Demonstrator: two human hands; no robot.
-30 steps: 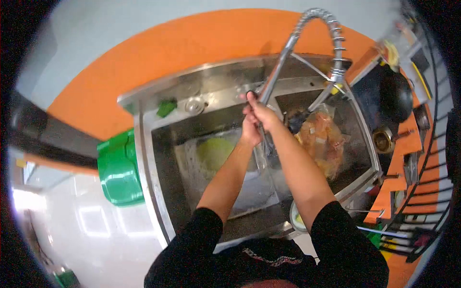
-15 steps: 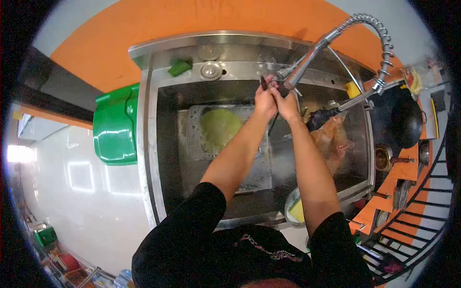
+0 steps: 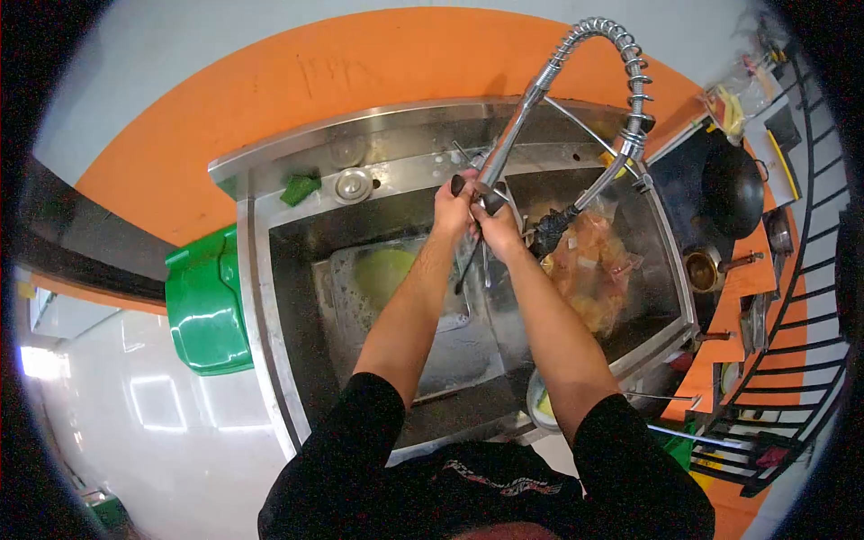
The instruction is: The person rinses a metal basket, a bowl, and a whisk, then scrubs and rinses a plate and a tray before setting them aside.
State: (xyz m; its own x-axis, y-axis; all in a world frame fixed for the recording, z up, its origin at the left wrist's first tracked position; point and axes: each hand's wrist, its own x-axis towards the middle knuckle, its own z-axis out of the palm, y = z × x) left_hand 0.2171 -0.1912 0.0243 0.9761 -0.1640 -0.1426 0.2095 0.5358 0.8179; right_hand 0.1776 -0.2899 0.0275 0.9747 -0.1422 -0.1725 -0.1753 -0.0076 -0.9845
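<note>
Above the sink divider, close to the faucet base, my two hands are together. My left hand [image 3: 452,212] is closed around a slim utensil with a dark handle [image 3: 458,185]. Against it, my right hand [image 3: 499,229] is closed on another dark-handled utensil [image 3: 492,199]. A thin dark shaft and a short metal piece stick out below the hands; their kind I cannot make out. The tall faucet [image 3: 517,130] with its spring hose stands right behind. Below left, a tray [image 3: 432,355] with a round greenish thing [image 3: 382,274] lies wet and foamy in the basin.
The right basin holds a clear plastic bag of orange-pink contents [image 3: 589,270] beside the black spray head [image 3: 551,232]. A drain strainer [image 3: 353,185] and a green scouring pad [image 3: 301,188] sit on the back ledge. A bowl [image 3: 540,400] is at the front rim, a black wok [image 3: 733,189] at right.
The view has shifted, so the sink appears lower and tilted. My hands stay together by the faucet, and more of the utensils beneath them now shows.
</note>
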